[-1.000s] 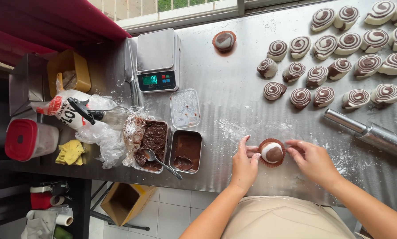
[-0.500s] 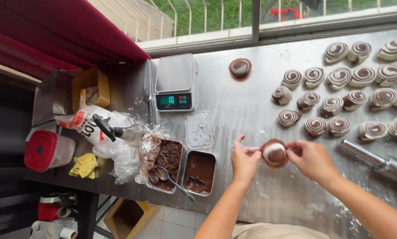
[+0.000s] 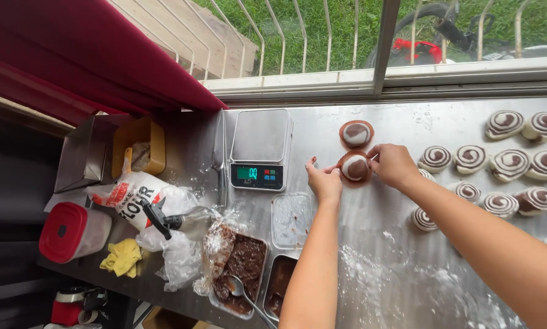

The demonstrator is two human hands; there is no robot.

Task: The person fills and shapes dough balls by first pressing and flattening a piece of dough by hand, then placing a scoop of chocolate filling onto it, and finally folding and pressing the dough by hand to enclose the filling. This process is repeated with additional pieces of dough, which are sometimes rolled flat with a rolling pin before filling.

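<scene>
Both hands have moved from the near floured patch up the steel counter [image 3: 322, 131]. The left hand [image 3: 324, 181] and right hand [image 3: 393, 164] pinch, fingers together, the round brown-and-white dough disc [image 3: 354, 167]. The disc lies flat, pale centre upward, with no long axis, just before a second matching disc [image 3: 356, 133] and right of the digital scale [image 3: 259, 148].

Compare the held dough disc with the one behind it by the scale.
The held disc sits between the left hand and right hand, fingertips on its rim; the far disc lies untouched nearer the window. The held disc's white centre looks domed and mostly white; the far disc's shows a brown patch and looks flatter. Both are round, brown-rimmed, similar in size, resting on the steel table right of the scale.
</scene>
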